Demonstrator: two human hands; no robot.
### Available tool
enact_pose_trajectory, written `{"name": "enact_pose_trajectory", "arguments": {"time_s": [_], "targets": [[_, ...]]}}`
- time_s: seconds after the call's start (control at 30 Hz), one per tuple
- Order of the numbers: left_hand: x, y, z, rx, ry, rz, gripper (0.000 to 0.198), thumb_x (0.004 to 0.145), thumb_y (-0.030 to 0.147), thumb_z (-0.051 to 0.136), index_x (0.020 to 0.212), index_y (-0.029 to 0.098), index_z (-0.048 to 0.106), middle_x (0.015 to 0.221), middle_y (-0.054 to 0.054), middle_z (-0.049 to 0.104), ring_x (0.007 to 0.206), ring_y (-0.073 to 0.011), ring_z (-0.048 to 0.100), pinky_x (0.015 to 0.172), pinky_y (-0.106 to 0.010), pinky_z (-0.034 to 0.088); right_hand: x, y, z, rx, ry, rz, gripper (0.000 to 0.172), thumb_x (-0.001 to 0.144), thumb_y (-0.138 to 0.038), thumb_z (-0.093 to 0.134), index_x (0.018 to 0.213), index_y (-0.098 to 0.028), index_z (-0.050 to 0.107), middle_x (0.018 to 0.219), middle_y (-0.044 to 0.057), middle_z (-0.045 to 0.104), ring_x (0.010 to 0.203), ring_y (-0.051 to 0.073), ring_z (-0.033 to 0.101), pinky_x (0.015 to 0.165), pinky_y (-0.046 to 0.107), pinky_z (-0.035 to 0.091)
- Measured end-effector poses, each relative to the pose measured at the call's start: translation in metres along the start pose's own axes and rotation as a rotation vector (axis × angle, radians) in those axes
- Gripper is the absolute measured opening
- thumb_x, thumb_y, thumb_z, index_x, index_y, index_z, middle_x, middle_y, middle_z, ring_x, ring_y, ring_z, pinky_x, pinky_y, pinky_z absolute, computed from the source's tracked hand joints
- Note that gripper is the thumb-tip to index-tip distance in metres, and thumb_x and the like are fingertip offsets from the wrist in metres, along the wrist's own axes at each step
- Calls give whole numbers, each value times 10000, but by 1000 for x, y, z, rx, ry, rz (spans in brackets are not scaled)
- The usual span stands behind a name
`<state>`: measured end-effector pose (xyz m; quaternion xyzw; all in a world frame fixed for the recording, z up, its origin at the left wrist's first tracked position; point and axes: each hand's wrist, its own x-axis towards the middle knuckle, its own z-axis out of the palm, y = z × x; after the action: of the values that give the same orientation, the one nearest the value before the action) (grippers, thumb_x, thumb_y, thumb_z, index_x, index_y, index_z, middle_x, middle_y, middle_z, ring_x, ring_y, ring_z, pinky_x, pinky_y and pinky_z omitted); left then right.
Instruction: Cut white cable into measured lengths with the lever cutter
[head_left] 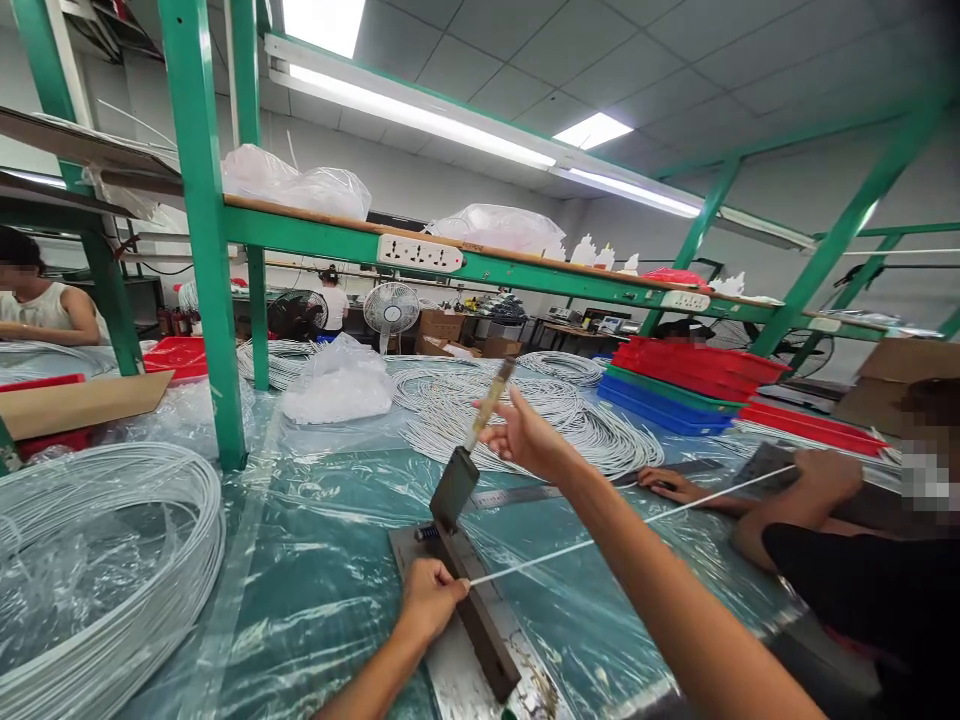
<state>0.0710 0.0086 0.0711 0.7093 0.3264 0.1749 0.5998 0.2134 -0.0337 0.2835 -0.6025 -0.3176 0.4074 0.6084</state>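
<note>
My left hand (431,600) is closed in a pinch on the end of a thin white cable (536,561), just beside the dark bar of a bench lever cutter (480,625). The cable runs taut up to the right, passing behind my right forearm. My right hand (525,435) is at the cutter's raised handle (491,400), fingers loosely spread, one fingertip showing past the handle's far side. Below the handle is a dark metal block (454,485), and the cutter stands on a metal base plate (454,675). A steel ruler (517,494) lies behind it.
At right, a co-worker's hand (829,475) holds the cable's other end; their other hand (671,485) rests by the ruler. Coiled white cables (187,530) lie left, more coils (517,400) behind. Red and blue trays (675,390) are stacked right. A green post (206,250) rises left.
</note>
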Motion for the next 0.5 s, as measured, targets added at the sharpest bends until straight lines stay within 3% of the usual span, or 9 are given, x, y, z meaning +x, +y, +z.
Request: {"name": "enact_pose_trajectory", "arguments": {"time_s": [0.13, 0.23, 0.3, 0.4, 0.47, 0.5], "targets": [[-1, 1, 2, 41, 81, -10, 324, 640, 181, 632, 444, 193, 374, 440, 75, 354, 494, -102, 390, 513, -241, 251, -82, 30, -21, 51, 78, 83, 421, 842, -563, 398, 880, -186, 583, 642, 88, 643, 483, 137, 568, 360, 171, 310], [-5, 4, 1, 72, 108, 1, 305, 644, 182, 620, 458, 195, 378, 457, 69, 369, 500, -104, 385, 512, -244, 237, -132, 64, -32, -40, 42, 192, 322, 721, -497, 629, 762, -182, 578, 631, 87, 641, 465, 131, 568, 361, 168, 347], [-7, 6, 0, 91, 114, 14, 291, 648, 187, 613, 466, 196, 386, 465, 65, 374, 508, -107, 387, 514, -248, 230, -156, 84, -35, -86, 30, 266, 336, 685, -454, 684, 893, -210, 587, 703, 76, 659, 454, 123, 571, 365, 172, 375], [-10, 8, -1, 114, 121, 28, 280, 652, 187, 604, 471, 197, 391, 468, 61, 378, 513, -111, 394, 518, -248, 231, -180, 102, -30, -129, 36, 341, 698, 682, -395, 692, 1291, -308, 362, 841, 59, 672, 438, 119, 578, 355, 178, 391], [-11, 10, -1, 124, 128, 33, 279, 651, 185, 600, 467, 196, 391, 468, 58, 386, 508, -110, 394, 515, -247, 227, -187, 109, -25, -152, 29, 378, 801, 709, -387, 641, 1381, -274, 221, 786, 43, 668, 421, 122, 572, 346, 177, 381], [-11, 10, -1, 127, 132, 35, 278, 651, 187, 600, 465, 195, 393, 466, 58, 387, 502, -109, 393, 511, -247, 223, -188, 113, -23, -168, 19, 387, 781, 721, -386, 612, 1385, -234, 230, 703, 23, 652, 403, 120, 558, 345, 175, 372]]}}
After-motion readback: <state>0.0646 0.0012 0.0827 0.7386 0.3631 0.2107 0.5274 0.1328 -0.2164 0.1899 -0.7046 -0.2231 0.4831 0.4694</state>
